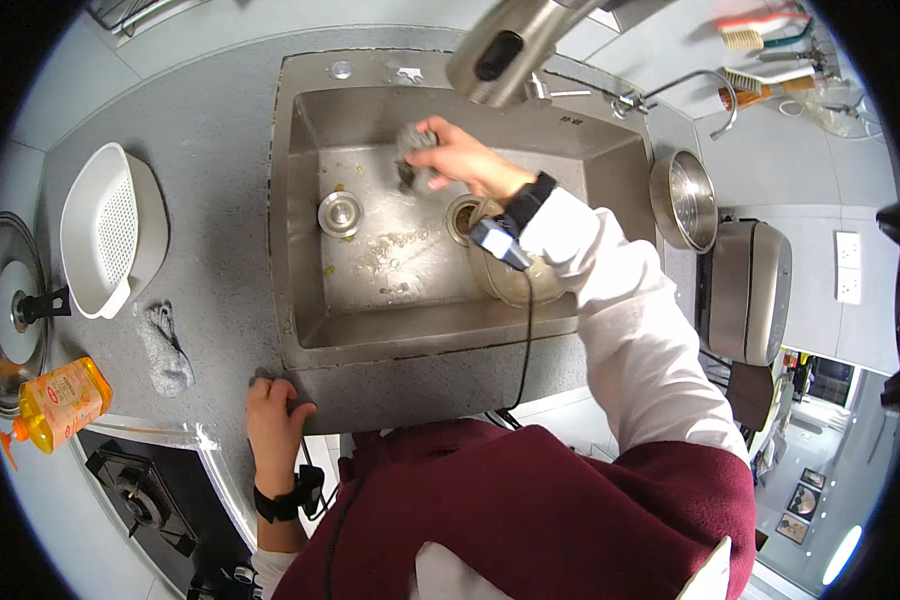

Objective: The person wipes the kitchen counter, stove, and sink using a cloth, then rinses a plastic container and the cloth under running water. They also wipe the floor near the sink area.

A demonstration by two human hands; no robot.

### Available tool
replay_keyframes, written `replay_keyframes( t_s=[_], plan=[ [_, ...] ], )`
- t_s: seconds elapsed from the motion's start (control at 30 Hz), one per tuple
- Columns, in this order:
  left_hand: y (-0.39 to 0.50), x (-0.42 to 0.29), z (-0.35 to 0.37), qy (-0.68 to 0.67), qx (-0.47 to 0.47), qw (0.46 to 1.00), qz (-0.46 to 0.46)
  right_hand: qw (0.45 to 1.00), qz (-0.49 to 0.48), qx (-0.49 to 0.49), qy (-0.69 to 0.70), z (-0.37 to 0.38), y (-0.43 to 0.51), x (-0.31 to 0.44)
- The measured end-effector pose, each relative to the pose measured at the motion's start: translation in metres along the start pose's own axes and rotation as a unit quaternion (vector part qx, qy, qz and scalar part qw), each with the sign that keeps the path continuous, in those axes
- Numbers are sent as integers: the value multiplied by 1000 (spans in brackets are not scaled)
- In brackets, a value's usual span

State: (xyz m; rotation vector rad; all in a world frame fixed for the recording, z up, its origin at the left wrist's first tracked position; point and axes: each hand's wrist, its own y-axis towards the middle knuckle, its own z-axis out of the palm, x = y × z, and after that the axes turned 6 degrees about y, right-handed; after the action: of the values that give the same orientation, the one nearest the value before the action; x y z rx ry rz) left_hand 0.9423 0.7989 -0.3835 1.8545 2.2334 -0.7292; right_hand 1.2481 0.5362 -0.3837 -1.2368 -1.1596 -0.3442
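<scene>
My right hand is over the back half of the stainless steel sink, gripping a grey scrubbing pad. Motion blur hides whether that pad is cloth or wire. Food scraps and water lie on the sink floor below it. Near its left wall sits a round metal drain strainer. A drain opening and a translucent bowl are partly covered by my right wrist and sleeve. My left hand rests on the front edge of the grey counter, thumb apart from the fingers, holding nothing.
A steel faucet overhangs the sink's back. Leftward stand a white colander, a grey cloth, a soap pump bottle, a glass lid and a gas hob. A metal bowl and rice cooker are right.
</scene>
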Motion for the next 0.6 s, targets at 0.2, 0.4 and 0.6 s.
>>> replay_keyframes(
  t_s=[0.2,0.4,0.6],
  plan=[
    [0,3,-1,-17,-13,1000,12,722,-474,-240,-444,77,100,12],
    [1,6,-3,-43,35,998,-20,504,-510,-145,-682,66,155,-11],
    [4,10,-1,-44,13,999,9,472,-290,-94,-827,-23,117,-58]
  ],
)
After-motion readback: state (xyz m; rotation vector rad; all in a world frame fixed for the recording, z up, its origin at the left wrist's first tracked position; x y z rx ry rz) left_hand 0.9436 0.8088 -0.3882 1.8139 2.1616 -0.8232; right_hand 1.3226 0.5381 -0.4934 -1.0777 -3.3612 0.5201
